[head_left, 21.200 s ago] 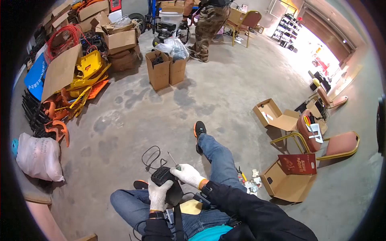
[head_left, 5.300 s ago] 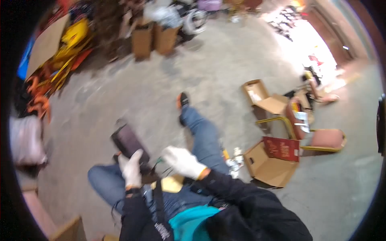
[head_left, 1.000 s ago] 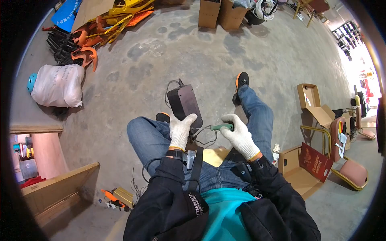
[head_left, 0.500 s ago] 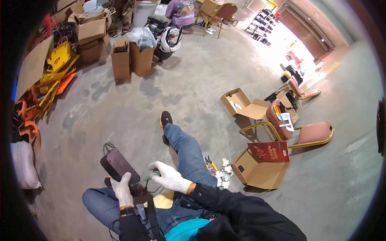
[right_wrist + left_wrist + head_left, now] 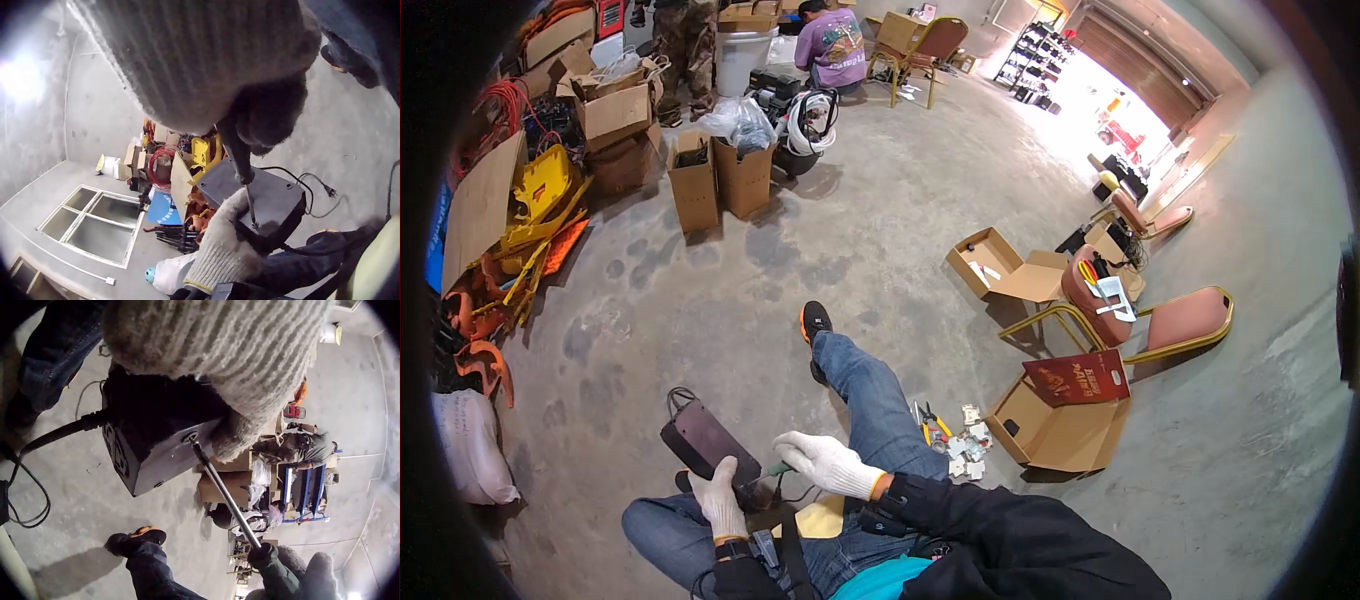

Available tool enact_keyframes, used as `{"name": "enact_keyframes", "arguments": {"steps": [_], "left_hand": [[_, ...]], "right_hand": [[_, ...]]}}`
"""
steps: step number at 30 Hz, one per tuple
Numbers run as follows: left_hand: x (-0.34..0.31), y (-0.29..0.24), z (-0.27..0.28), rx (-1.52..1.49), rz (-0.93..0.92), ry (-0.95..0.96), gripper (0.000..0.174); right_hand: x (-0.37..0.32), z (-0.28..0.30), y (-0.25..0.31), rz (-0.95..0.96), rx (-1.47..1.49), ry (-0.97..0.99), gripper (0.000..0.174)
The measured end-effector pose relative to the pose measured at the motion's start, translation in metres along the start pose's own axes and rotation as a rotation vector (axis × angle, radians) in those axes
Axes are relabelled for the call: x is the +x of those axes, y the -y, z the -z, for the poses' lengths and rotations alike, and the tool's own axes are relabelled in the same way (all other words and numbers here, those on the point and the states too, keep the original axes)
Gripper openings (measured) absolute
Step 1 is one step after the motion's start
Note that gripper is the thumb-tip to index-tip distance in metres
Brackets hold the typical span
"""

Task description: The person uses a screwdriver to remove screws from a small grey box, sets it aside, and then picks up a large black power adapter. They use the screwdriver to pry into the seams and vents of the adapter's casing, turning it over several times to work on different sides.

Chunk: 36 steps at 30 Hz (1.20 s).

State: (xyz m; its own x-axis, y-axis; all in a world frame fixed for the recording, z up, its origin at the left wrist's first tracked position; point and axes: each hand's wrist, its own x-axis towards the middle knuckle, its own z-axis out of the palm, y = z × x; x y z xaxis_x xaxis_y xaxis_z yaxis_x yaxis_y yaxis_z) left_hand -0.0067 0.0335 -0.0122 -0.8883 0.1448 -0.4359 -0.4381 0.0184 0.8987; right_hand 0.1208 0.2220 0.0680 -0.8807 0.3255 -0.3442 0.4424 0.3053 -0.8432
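My gloved left hand (image 5: 718,497) grips the near end of a black box-shaped electrical device (image 5: 710,435), thumb on its flat face. A power cord with a two-pin plug (image 5: 332,192) trails from the device. My gloved right hand (image 5: 830,465) holds a screwdriver (image 5: 778,468) by its green handle. In the left wrist view, the metal shaft (image 5: 226,497) runs to a round screw hole (image 5: 189,436) near the device's corner, tip right at it. The right wrist view shows the shaft against the same face, beside the left hand's fingers. The device is over my lap, tilted.
Pliers (image 5: 935,425) and small white parts (image 5: 970,450) lie on the floor beside my right leg. Right of them are an open cardboard box (image 5: 1050,430) and a chair (image 5: 1185,325). Boxes and yellow and orange parts (image 5: 545,190) are piled left; a person (image 5: 832,45) crouches behind.
Since the oldest frame, the device has been turned from grille end up to flat face up, and the screwdriver has come down onto it. Over the last second mainly the head view swings.
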Motion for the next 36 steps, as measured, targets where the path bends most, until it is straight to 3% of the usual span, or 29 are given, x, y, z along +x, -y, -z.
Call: {"name": "enact_keyframes", "arguments": {"steps": [1, 3, 10, 12, 13, 14, 16, 17, 18, 19, 20, 21, 26, 30, 32, 36], "left_hand": [[0.0, 0.0, -0.001, 0.0, 0.0, 0.001, 0.09], [0.0, 0.001, -0.001, -0.02, 0.025, -0.02, 0.068], [0.012, 0.02, 0.004, -0.002, -0.03, -0.01, 0.066], [0.009, 0.011, 0.002, -0.163, -0.043, 0.101, 0.073], [-0.01, -0.014, -0.006, -0.132, 0.01, 0.085, 0.067], [-0.011, -0.016, -0.006, -0.09, 0.021, 0.007, 0.067], [-0.011, -0.022, -0.004, -0.048, 0.065, 0.06, 0.075], [-0.012, -0.026, -0.002, -0.027, 0.089, 0.083, 0.08], [0.014, 0.022, 0.006, 0.134, -0.111, -0.075, 0.084], [0.021, 0.024, 0.012, 0.126, -0.018, -0.011, 0.085], [0.027, 0.034, 0.013, 0.338, -0.034, -0.139, 0.07], [-0.003, -0.016, -0.001, 0.147, -0.019, -0.03, 0.071], [0.009, 0.003, 0.003, 0.208, 0.069, -0.074, 0.068], [0.013, 0.008, 0.004, 0.245, 0.054, -0.084, 0.067], [0.013, 0.01, 0.005, 0.205, 0.038, -0.057, 0.067], [0.013, 0.01, 0.004, 0.206, 0.034, -0.071, 0.066]], "right_hand": [[0.0, 0.001, -0.001, 0.029, -0.014, 0.013, 0.04], [0.001, 0.0, -0.004, 0.058, -0.027, 0.027, 0.041], [-0.001, 0.004, 0.004, 0.077, -0.099, 0.022, 0.05], [-0.001, 0.004, -0.001, 0.109, -0.142, -0.056, 0.052], [0.001, -0.003, -0.012, 0.168, -0.166, -0.102, 0.053], [-0.002, 0.002, -0.001, 0.061, -0.136, -0.055, 0.051], [0.007, -0.003, -0.036, 0.406, -0.388, -0.072, 0.035], [0.007, -0.007, -0.036, 0.276, -0.223, -0.098, 0.031], [0.001, -0.002, -0.013, 0.214, -0.092, -0.086, 0.031], [0.001, -0.007, -0.008, 0.167, -0.086, -0.12, 0.029], [0.004, -0.008, -0.005, 0.097, -0.069, -0.095, 0.028], [0.001, -0.005, -0.003, 0.073, -0.066, -0.111, 0.032], [0.004, 0.001, -0.006, 0.049, -0.044, -0.071, 0.048], [-0.001, 0.001, 0.009, 0.025, -0.037, -0.089, 0.05], [0.001, 0.003, 0.012, -0.157, 0.031, -0.037, 0.048], [0.007, 0.003, -0.007, -0.137, -0.027, 0.015, 0.044]]}}
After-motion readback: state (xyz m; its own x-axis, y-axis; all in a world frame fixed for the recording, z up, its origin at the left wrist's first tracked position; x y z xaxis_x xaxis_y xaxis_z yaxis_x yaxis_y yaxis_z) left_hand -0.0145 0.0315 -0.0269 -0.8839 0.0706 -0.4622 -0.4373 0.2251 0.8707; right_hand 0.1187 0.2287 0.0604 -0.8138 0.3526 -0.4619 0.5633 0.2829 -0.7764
